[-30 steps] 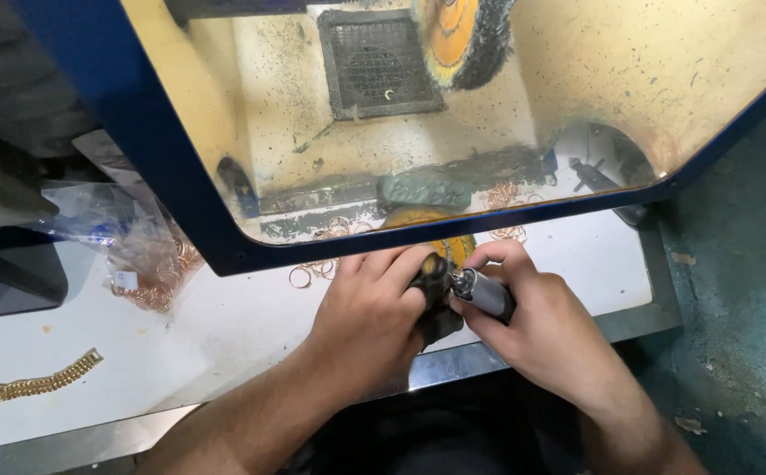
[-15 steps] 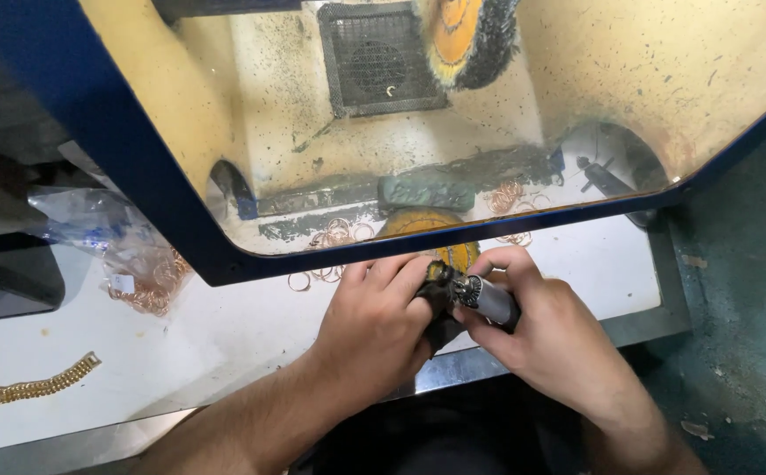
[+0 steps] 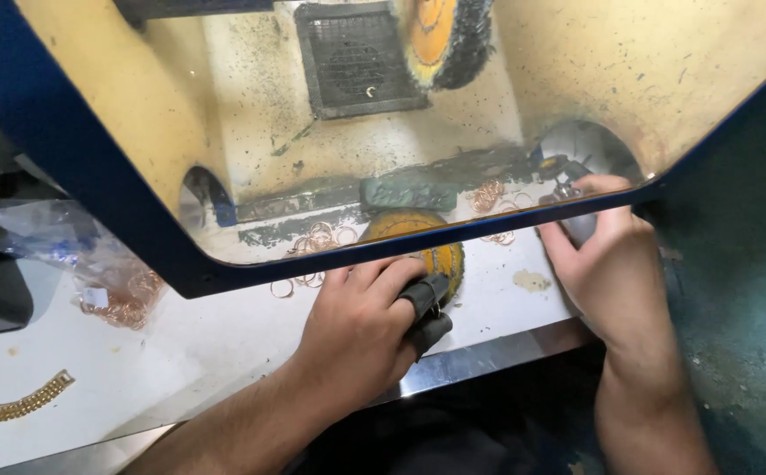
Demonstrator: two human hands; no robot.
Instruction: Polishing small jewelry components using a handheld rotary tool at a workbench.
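My left hand [image 3: 357,339] rests at the middle of the white bench, fingers curled shut. Black guards [image 3: 427,308] cover its thumb and fingertip, and anything pinched between them is hidden. It lies right beside a flat yellow buffing disc [image 3: 443,257]. Off to the right, my right hand [image 3: 612,273] sits at the lower right corner of the blue-framed clear shield [image 3: 181,277], closed around a small grey tool [image 3: 579,227]. Loose gold rings [image 3: 313,237] lie scattered under the shield between both hands.
Inside the yellow booth are a spindle-mounted buffing wheel [image 3: 449,35], a dark vent grille [image 3: 357,57] and a green compound bar [image 3: 409,193]. A plastic bag of rings [image 3: 119,295] and a gold chain [image 3: 18,405] lie at the left. The bench has a metal front edge [image 3: 488,352].
My hands were pressed together at the middle of the bench. My right hand has since pulled away to the right with the grey tool, while my left hand stayed near the yellow disc.
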